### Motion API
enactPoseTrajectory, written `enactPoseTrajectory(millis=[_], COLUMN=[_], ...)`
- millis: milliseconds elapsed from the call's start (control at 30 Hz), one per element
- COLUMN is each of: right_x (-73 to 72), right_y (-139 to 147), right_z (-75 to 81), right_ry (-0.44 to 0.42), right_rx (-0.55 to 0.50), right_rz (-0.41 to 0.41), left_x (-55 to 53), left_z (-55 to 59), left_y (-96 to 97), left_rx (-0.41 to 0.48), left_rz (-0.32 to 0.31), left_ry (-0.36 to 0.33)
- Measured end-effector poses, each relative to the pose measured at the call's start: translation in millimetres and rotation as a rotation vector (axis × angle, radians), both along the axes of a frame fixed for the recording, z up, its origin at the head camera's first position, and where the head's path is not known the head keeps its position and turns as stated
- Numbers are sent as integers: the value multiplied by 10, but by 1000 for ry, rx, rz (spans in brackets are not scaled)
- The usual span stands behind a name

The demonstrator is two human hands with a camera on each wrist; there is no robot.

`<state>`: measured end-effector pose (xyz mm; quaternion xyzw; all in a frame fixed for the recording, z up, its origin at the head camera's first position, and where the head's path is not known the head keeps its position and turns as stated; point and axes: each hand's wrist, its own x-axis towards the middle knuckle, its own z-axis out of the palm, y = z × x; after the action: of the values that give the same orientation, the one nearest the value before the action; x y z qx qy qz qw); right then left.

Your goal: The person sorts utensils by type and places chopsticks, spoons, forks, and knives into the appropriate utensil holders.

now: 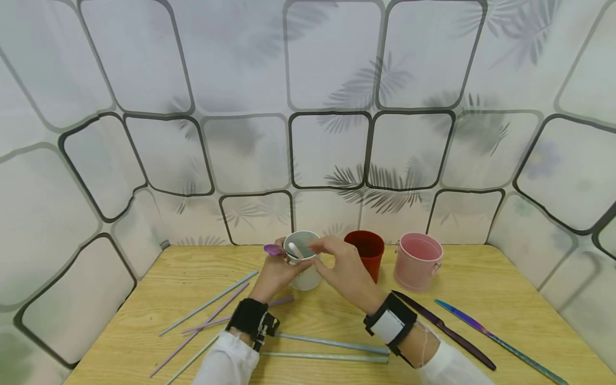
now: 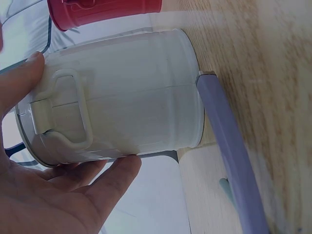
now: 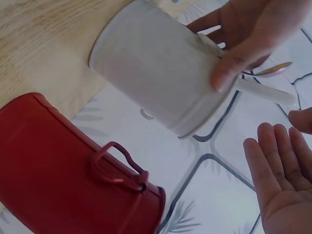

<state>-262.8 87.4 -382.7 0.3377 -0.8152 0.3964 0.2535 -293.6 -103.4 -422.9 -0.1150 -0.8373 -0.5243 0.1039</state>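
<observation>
My left hand (image 1: 275, 275) grips a white metal bucket (image 1: 306, 279) near its rim, thumb on one side and fingers on the other. In the left wrist view the bucket's side lug (image 2: 73, 109) faces the camera. A purple spoon (image 1: 274, 249) leans out over the left rim. Inside the bucket, a white handle (image 1: 295, 250) slants up; the right wrist view shows it jutting past the rim. My right hand (image 1: 346, 267) is beside the right rim, fingers loosely extended and thumb apart, holding nothing.
Right of the white bucket stand a red bucket (image 1: 376, 267) and a pink bucket (image 1: 416, 271). A dark purple knife (image 1: 435, 321) and an iridescent knife (image 1: 488, 332) lie at the right. Several blue, purple and greenish sticks (image 1: 212, 300) lie at left and front. Patterned fabric (image 1: 332, 149) surrounds the table.
</observation>
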Motion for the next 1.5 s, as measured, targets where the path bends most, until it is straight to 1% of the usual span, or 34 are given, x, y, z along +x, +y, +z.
enactPoseTrajectory(millis=[67,167,300,400,533,600,767,833,900,1000,1067,1133,1200,1267,1333,1433,1500], right_x=[30,83,172,246,352,403,513,549,574,594,596,599,600,600,604,611,620], right_y=[31,85,192,300,475,573,800,878,950,1021,1046,1055,1060,1063,1064,1068,1073], right_z=[25,72,152,216,301,351,515,578,627,670,686,695,700,704,710,724,739], right_ry=[10,32,79,113,157,162,142,146,143,129,116,114,113,118,121,136,151], right_rx=[-13,-25,-47,-89,-156,-183,-261,-287,-309,-335,-358,-377,-394,-402,-404,-408,-414], right_rz=[7,8,-12,-27,-53,-74,-94,-101,-106,-99,-87,-83,-79,-76,-77,-77,-80], left_x=[1,0,-1,-1,-2,-4,-23,-28,-29,-27,-26,-16,4,31,67,127,186], left_z=[0,-5,-3,1,7,10,13,19,37,95,153,222,290,356,415,523,621], left_y=[3,9,20,29,31,32,13,-15,-55,-156,-234,-317,-397,-474,-553,-656,-699], left_rx=[6,3,7,3,2,11,77,80,61,6,-41,-83,-128,-136,-172,-198,-259], left_rz=[4,12,17,15,6,0,-30,-44,-58,-97,-130,-179,-215,-252,-256,-253,-219], left_ry=[-3,11,23,35,24,22,15,5,-5,-48,-93,-151,-192,-233,-257,-274,-247])
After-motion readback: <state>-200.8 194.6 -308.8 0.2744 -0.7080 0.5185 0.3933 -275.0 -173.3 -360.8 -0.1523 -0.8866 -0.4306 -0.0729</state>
